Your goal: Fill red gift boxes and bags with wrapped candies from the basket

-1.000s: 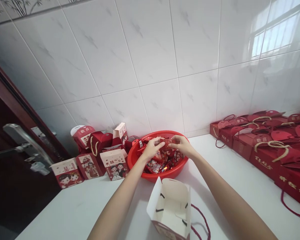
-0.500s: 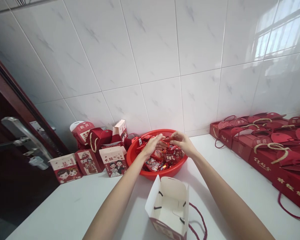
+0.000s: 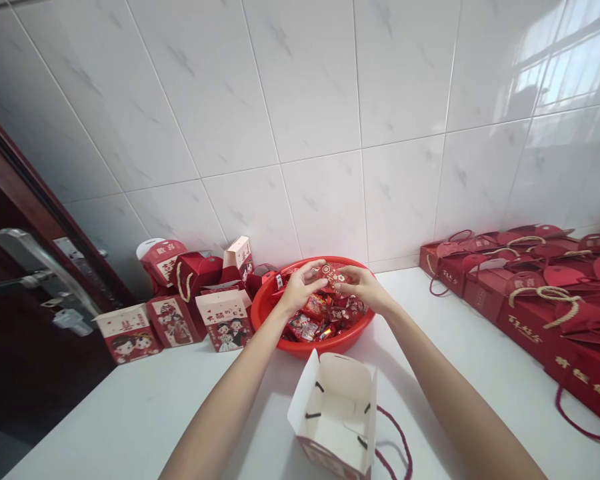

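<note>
Red-wrapped sweets (image 3: 310, 328) fill a red plastic basket (image 3: 325, 348) by the wall. Above them my left hand (image 3: 303, 290) and my right hand (image 3: 364, 291) face each other, fingers curled. Between the two hands is a red packet (image 3: 333, 275) with a pale gold pattern, held at its left and right sides. In front of the basket, nearer to me, stands an open gift box (image 3: 345, 387), white inside with bare walls and dark cord ends showing. Its dark red cord (image 3: 397, 430) trails on the white table to the right.
Several small red and cream gift boxes (image 3: 225, 320) stand at the left, before a dark door with a metal handle (image 3: 40, 260). Rows of red boxes with rope handles (image 3: 530, 300) line the right side. A tiled wall (image 3: 325, 100) rises behind.
The patterned red packet now shows between my hands, lifted with its face toward me. My left fingers have bent around its side. The basket and open box have stayed in place.
</note>
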`<state>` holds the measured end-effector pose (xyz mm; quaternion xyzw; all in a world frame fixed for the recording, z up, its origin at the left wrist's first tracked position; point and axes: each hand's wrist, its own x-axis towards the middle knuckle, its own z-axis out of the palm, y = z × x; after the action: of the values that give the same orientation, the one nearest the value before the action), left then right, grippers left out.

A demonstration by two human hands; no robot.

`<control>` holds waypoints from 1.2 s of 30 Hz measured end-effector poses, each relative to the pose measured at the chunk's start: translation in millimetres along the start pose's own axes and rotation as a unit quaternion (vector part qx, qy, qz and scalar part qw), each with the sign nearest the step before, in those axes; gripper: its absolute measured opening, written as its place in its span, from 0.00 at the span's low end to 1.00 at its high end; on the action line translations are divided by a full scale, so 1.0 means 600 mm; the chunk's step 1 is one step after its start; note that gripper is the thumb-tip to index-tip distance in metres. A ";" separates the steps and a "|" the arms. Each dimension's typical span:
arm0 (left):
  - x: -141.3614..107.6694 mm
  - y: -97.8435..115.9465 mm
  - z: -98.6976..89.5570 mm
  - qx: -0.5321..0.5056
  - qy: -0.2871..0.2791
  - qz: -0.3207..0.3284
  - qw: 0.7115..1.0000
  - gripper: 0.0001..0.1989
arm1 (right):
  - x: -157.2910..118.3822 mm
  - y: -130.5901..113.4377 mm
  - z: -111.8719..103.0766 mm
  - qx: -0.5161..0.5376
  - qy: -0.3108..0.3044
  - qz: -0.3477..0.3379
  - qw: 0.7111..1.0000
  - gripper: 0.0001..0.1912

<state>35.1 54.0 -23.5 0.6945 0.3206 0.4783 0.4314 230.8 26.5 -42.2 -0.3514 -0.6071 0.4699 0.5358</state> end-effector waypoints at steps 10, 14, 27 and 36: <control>0.003 0.003 0.001 0.033 -0.018 -0.015 0.999 0.26 | -0.007 -0.015 0.003 -0.022 -0.026 0.012 0.999 0.19; -0.006 0.003 0.006 0.086 -0.068 -0.038 0.993 0.24 | -0.001 -0.005 0.003 0.051 0.057 -0.016 0.997 0.17; -0.010 -0.006 0.018 0.402 -0.186 -0.062 0.894 0.22 | 0.001 -0.001 0.009 0.092 0.109 -0.020 0.990 0.17; -0.008 -0.009 0.006 0.362 -0.094 -0.010 0.927 0.25 | 0.003 0.001 0.009 0.088 0.108 -0.021 0.990 0.18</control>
<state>36.4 51.0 -31.0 0.8420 0.4368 0.2577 0.1839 225.4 27.1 -41.9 -0.3386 -0.5092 0.4697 0.6367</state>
